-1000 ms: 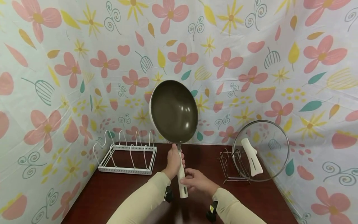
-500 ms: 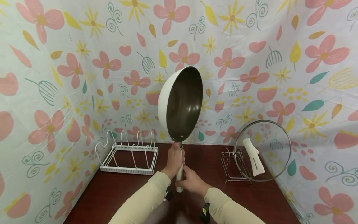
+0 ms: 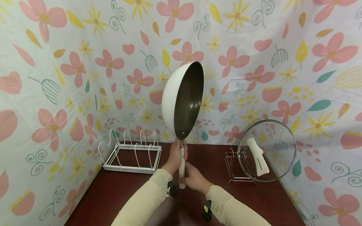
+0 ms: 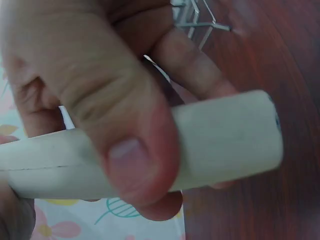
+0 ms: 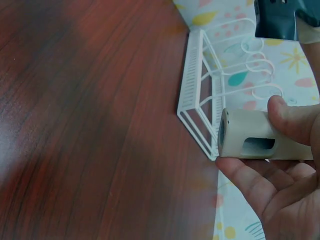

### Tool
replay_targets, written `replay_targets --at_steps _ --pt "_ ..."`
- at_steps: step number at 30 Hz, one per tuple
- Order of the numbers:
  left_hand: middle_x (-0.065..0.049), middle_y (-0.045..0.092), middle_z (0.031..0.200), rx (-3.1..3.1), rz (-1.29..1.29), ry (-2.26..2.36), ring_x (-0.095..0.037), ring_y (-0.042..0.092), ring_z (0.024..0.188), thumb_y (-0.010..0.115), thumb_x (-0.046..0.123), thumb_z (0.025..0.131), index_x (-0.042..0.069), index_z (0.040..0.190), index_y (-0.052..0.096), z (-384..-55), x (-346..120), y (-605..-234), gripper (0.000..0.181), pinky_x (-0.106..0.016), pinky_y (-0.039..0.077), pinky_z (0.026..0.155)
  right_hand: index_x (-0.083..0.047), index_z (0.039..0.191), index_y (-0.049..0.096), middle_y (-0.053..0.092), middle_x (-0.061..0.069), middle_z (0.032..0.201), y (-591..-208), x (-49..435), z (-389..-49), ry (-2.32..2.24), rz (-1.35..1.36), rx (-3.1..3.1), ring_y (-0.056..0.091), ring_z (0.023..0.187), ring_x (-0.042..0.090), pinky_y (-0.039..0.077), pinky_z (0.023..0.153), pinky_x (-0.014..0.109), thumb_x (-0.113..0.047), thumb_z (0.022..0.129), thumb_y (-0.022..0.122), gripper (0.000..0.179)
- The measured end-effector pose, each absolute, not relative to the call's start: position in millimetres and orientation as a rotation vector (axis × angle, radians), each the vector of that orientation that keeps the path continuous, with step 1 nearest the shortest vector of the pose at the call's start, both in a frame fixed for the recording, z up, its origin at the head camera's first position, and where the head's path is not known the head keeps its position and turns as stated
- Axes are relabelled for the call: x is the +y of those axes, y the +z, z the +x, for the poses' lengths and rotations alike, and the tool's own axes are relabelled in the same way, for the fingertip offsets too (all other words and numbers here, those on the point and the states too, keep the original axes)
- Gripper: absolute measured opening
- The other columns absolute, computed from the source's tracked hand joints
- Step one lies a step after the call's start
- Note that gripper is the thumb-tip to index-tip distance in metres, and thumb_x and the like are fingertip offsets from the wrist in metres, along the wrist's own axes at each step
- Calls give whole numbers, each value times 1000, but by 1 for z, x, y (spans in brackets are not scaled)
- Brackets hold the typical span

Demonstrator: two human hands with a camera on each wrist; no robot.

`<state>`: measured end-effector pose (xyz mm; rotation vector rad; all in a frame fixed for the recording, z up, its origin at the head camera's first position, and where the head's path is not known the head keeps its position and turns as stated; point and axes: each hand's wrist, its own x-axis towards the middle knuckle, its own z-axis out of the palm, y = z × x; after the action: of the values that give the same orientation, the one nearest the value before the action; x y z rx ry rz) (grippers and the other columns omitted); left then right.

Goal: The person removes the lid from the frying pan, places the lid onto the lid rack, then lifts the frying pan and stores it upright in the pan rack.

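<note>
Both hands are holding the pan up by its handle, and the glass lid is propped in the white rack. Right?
Not quite: the glass lid is propped in the silvery wire rack, not the white rack, as the head view shows. The rest is right: the left hand and right hand hold the pan up by its handle.

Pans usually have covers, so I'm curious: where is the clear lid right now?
In the head view, the clear lid stands on edge at the small wire rack, to the right of the held pan.
</note>
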<state>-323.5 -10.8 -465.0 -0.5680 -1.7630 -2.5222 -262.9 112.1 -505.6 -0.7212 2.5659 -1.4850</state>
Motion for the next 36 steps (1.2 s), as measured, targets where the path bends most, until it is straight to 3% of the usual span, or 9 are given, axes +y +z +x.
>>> replay_targets --at_steps 5,11,13,16,18,20,25,36 --pt "-5 42 63 -1735 -539 -2377 -18 37 43 21 46 111 6 92 49 -323 -12 -463 53 -32 35 44 1 128 50 65 9 109 -503 106 -267 -1472 -762 2595 64 96 21 54 77 36 -6 86 75 49" --pt "-9 42 65 -1744 -530 -2237 -19 37 44 19 46 111 5 95 50 -322 -18 -457 54 -29 36 44 -3 139 47 65 11 119 -504 98 -274 -1501 -760 2544 66 103 24 55 82 41 -15 93 72 54" --pt "-15 43 65 -1775 -530 -2190 -22 38 45 18 43 110 4 96 51 -321 -20 -455 53 -29 37 44 -5 139 48 65 9 122 -507 96 -273 -1510 -702 2530 65 105 24 55 84 43 -22 95 71 52" --pt "-27 44 66 -1835 -502 -2100 -30 40 45 15 37 109 -1 97 52 -320 -24 -452 55 -32 39 44 -7 134 51 66 7 116 -515 93 -270 -1525 -601 2487 66 99 25 54 79 42 -30 97 69 47" --pt "-30 45 68 -1864 -480 -2063 -31 41 46 15 37 108 -2 97 52 -319 -27 -451 55 -32 39 44 -8 132 52 65 6 111 -520 90 -267 -1527 -574 2471 67 93 24 54 76 41 -32 98 68 44" --pt "-25 47 68 -1878 -457 -2062 -28 41 46 15 40 107 -2 97 52 -319 -31 -451 57 -30 39 44 -8 131 53 65 5 109 -523 87 -265 -1522 -577 2473 66 90 23 53 74 40 -32 99 66 42" --pt "-6 48 68 -1866 -419 -2123 -15 43 49 19 46 109 -6 102 50 -319 -40 -451 61 -28 39 46 -9 134 52 64 6 121 -519 77 -263 -1549 -659 2509 64 106 23 52 84 44 -28 101 64 40" --pt "-5 47 66 -1911 -386 -2033 -16 42 48 19 49 110 6 97 52 -315 -77 -440 56 -27 39 46 -9 141 43 63 11 126 -504 33 -262 -1685 -645 2345 64 110 25 53 90 48 -18 101 63 45"
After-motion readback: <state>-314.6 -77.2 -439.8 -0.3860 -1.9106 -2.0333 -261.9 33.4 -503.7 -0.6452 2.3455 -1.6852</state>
